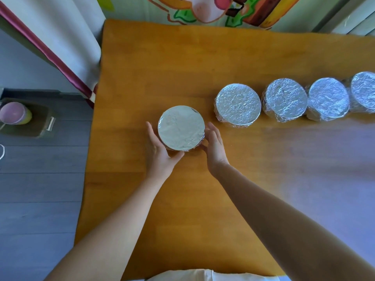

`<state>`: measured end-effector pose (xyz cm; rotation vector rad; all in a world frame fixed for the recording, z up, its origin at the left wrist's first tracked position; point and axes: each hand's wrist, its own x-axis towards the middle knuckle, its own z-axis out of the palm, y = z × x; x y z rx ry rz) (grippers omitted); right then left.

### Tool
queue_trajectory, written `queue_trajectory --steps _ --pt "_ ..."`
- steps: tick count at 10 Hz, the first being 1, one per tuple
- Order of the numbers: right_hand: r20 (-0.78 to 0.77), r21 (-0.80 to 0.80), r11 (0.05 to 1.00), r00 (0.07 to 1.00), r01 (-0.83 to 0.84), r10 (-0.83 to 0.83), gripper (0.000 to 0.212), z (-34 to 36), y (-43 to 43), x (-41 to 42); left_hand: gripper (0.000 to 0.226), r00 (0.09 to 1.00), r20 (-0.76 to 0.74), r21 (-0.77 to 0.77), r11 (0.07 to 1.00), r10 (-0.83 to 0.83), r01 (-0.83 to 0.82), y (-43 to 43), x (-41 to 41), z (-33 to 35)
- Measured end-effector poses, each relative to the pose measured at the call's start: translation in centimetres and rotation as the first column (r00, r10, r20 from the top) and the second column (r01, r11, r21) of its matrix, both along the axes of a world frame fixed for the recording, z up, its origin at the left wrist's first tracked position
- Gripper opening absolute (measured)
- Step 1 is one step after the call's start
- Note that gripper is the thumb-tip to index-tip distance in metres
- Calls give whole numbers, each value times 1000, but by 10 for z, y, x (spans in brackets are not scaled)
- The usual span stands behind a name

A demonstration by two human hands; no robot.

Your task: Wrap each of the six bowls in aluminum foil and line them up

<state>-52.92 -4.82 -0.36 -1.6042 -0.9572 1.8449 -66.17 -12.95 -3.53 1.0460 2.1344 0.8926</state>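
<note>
A foil-wrapped bowl (181, 127) stands on the wooden table (162, 63), its flat foil top facing up. My left hand (160, 153) cups its left side, and the thumb curls round its near edge. My right hand (215, 147) lies against its right side with the fingers straight and the thumb at its base. To the right, several more foil-wrapped bowls stand in a row that runs to the frame's right edge: the nearest (237, 105), then one (285, 99), then another (327, 98). The bowl between my hands sits a little nearer to me than that row.
The table's left edge (91, 138) drops to a grey floor. On the floor at the left, a pink and yellow container (14, 113) sits on a dark box. A cartoon-printed wall hanging (213, 9) runs behind the table's far edge.
</note>
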Motion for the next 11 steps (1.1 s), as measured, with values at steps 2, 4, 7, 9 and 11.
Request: queue_trajectory --steps 2,4,7,9,11 --pt "-46 -83 996 998 44 -48 67 -4 6 -2 79 761 511 -139 912 400 -386 4 7 24" --pt "-114 -119 975 973 186 -200 56 -6 3 -9 43 358 819 -163 780 449 -605 31 0 32" --pt "-212 -180 943 925 281 -316 39 -4 28 -24 36 332 840 -188 805 429 -563 77 -9 46" --pt "-212 -149 960 940 239 -267 47 -1 28 -22 34 497 776 -171 889 387 -425 76 -10 50" --pt "-172 -250 952 959 177 -224 35 6 15 -5 24 677 584 -246 893 447 -377 44 12 46"
